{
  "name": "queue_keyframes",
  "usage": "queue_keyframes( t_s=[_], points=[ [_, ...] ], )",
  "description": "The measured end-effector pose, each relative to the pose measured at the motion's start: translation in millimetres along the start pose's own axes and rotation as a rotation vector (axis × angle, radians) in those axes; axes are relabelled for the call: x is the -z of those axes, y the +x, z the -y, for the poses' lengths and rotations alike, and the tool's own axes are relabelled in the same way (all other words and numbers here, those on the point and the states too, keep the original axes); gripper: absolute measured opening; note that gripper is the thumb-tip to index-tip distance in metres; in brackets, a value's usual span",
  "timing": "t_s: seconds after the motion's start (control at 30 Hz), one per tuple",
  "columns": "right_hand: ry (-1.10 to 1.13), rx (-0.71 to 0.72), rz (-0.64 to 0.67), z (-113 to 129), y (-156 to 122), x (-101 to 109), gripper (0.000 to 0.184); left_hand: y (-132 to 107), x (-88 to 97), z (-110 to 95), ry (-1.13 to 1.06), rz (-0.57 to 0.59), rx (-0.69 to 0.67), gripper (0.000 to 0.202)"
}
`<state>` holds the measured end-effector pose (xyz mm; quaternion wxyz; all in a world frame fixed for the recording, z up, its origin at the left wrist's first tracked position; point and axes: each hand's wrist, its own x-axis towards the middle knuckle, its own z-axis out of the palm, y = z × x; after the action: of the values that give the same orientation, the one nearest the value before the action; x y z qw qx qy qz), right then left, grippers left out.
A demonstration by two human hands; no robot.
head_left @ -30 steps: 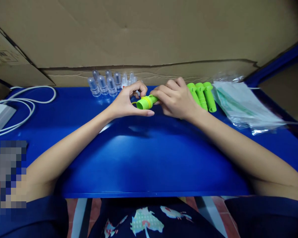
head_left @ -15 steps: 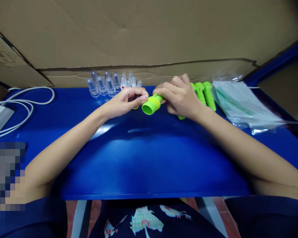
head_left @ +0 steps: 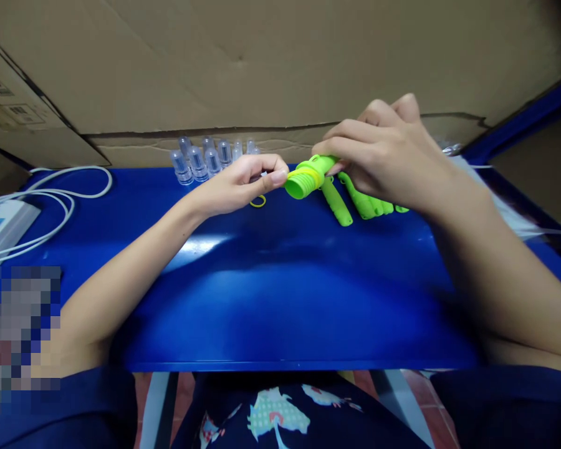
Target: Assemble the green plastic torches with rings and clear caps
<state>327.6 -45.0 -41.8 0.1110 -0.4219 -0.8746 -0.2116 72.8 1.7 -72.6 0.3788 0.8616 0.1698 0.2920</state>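
Bright green ribbed-mouthed plastic tube with yellow band [head_left: 307, 177], raised, mouth tilted down-left; thin yellow ring [head_left: 258, 201] lying flat below.

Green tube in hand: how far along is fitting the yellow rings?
Done: a yellow ring sits round the ribbed end of the green plastic tube. In hand: the right hand holds that tube above the blue table, the left hand beside its mouth. Left: a loose yellow ring and other green tubes lie on the table; ringed or not, cannot tell.

Green tube [head_left: 308, 176], blue table [head_left: 280, 299]
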Motion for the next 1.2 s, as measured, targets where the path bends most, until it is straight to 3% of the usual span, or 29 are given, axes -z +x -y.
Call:
queue_keyframes(
  t_s=[0.37, 0.6, 0.77, 1.07, 1.2],
  points=[
    [0.075, 0.11, 0.053, -14.0, -1.1, -7.5, 0.032, -2.3, -4.4, 20.3, 0.002, 0.008, 0.078, 0.061],
    [-0.076, 0.071, 0.004, 14.0, 2.7, -13.6, 0.027, -9.5, 0.6, 27.3, -0.049, -0.064, 0.122, 0.063],
    [-0.113, -0.005, -0.022, 20.4, 4.7, -19.2, 0.027, -9.6, 0.0, 28.6, -0.014, -0.184, 0.223, 0.049],
    [-0.106, 0.016, 0.078, 25.5, -1.1, 0.4, 0.027, -5.1, -19.3, 32.0, -0.105, -0.33, 0.315, 0.036],
    [-0.099, 0.041, 0.053, 29.6, -3.0, 4.9, 0.027, -7.8, -21.1, 30.4, -0.212, -0.304, 0.271, 0.042]
  ],
)
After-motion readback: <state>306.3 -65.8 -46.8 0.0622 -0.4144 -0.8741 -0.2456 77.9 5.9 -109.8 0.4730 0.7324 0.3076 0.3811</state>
